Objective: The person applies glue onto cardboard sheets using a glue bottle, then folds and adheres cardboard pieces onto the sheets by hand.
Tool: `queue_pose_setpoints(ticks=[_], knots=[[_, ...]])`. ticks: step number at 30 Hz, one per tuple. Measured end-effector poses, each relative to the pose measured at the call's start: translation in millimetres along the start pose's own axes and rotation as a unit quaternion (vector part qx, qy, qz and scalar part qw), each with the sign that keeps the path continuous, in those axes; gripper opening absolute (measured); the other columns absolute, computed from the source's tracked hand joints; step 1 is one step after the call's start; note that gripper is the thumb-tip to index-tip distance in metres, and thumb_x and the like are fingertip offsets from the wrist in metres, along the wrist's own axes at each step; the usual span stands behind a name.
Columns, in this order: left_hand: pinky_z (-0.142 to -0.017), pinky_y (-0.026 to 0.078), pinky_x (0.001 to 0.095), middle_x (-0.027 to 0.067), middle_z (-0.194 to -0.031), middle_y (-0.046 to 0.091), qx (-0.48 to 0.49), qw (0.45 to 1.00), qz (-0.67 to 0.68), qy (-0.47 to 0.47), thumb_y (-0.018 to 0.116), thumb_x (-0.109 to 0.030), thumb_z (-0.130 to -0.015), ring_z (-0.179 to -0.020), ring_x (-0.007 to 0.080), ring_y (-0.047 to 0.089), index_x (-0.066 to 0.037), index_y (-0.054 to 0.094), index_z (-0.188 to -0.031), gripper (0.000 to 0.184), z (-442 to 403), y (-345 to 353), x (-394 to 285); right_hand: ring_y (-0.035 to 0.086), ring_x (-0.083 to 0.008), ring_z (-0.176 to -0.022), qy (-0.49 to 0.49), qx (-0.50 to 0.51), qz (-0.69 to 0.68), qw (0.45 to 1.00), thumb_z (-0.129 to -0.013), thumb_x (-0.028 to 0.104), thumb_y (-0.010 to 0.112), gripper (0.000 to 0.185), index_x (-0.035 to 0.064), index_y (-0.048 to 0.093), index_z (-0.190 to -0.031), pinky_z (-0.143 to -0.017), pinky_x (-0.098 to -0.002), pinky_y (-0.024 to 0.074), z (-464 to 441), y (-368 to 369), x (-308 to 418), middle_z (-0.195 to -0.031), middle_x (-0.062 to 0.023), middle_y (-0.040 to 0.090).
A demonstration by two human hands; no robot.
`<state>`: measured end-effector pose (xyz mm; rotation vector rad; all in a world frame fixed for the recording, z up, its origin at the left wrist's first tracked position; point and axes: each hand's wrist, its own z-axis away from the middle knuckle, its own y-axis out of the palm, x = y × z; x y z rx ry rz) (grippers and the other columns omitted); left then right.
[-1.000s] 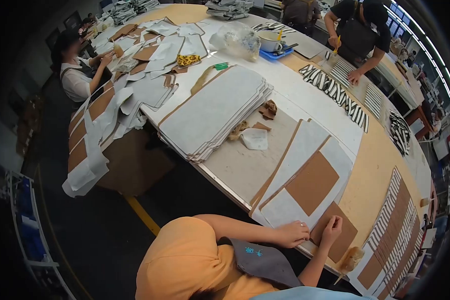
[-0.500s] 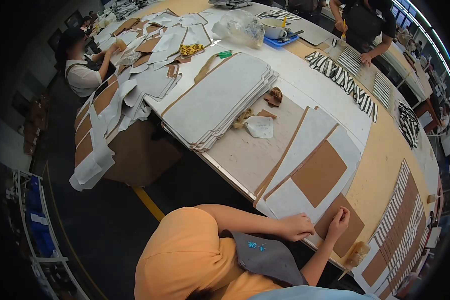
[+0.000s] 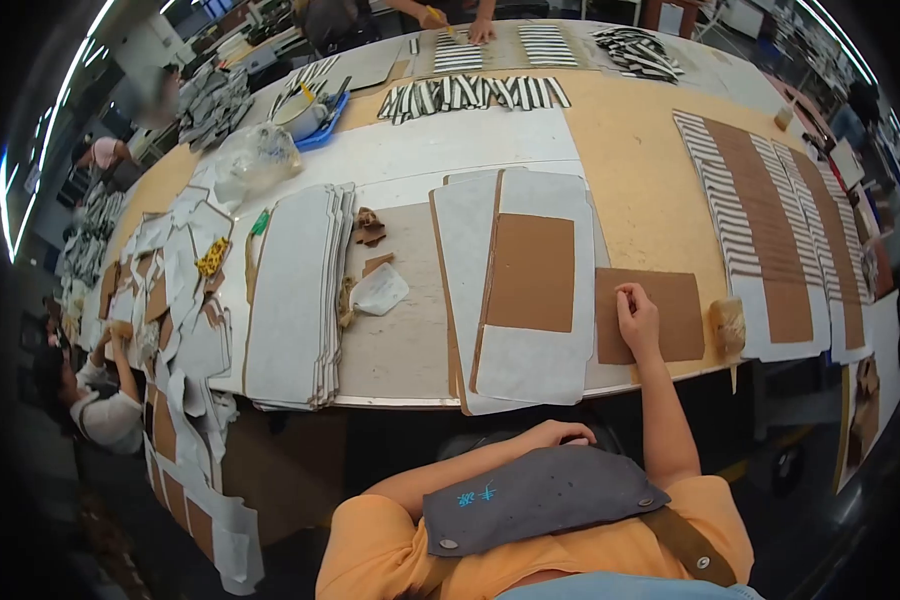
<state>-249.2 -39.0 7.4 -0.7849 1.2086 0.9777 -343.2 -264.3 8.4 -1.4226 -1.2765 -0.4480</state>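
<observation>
My right hand point(image 3: 638, 318) is over a brown rectangular sheet point(image 3: 678, 325) at the table's front edge. Its fingers are curled in, with nothing visible in them. My left hand point(image 3: 558, 433) rests low, just off the table edge, against the top of my grey apron point(image 3: 540, 500). Its fingers look curled and are partly hidden, and no object shows in them. Left of the brown sheet lie overlapping white panels point(image 3: 532, 365); the top one bears a brown rectangle point(image 3: 535, 275).
A thick stack of white panels point(image 3: 290, 300) stands left, beside paper scraps point(image 3: 375, 228). Striped brown panels point(image 3: 760, 230) lie right, near a jar-like container point(image 3: 727, 328). Striped strips point(image 3: 470, 95) lie farther back. Another person's hand point(image 3: 482, 30) works at the far side.
The view has swung round, so the table now lies straight ahead. My left hand has drawn back from the table edge to the apron. The right hand stays over the brown sheet.
</observation>
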Motion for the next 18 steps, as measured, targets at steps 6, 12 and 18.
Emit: queue_pose_setpoints(ticks=[6, 12, 18], knots=[[-0.089, 0.041, 0.0278, 0.0068, -0.105, 0.061, -0.079, 0.988, 0.105, -0.077, 0.047, -0.024, -0.095, -0.103, 0.0151, 0.053, -0.002, 0.052, -0.117, 0.032, 57.6, -14.5, -15.5, 0.046, -0.0049, -0.053, 0.135, 0.013, -0.250, 0.959, -0.089, 0.014, 0.053, 0.014, 0.0031, 0.057, -0.096, -0.048, -0.0190, 0.0375, -10.5, -12.7, -13.4, -0.062, 0.0022, 0.051], [-0.095, 0.037, 0.0295, 0.0089, -0.102, 0.062, -0.132, 0.940, 0.291, -0.116, 0.046, -0.022, -0.094, -0.108, 0.0156, 0.051, -0.002, 0.050, -0.119, 0.032, 145.3, -39.5, 19.1, 0.047, -0.0053, -0.053, 0.185, 0.012, -0.279, 0.942, -0.087, 0.016, 0.054, 0.014, 0.0046, 0.060, -0.092, -0.049, -0.0198, 0.0393, 8.9, -37.1, 9.8, -0.060, 0.0012, 0.051], [-0.086, 0.044, 0.0355, 0.0089, -0.092, 0.064, -0.315, 0.857, 0.305, -0.272, 0.049, -0.029, -0.092, -0.094, 0.0207, 0.060, -0.002, 0.054, -0.116, 0.036, 280.4, -43.6, 115.6, 0.042, -0.0058, -0.043, 0.162, 0.261, -0.179, 0.935, -0.091, 0.019, 0.046, 0.028, 0.0055, 0.049, -0.067, -0.041, -0.0207, 0.0337, 86.6, -86.7, 42.7, -0.052, 0.0013, 0.045]])
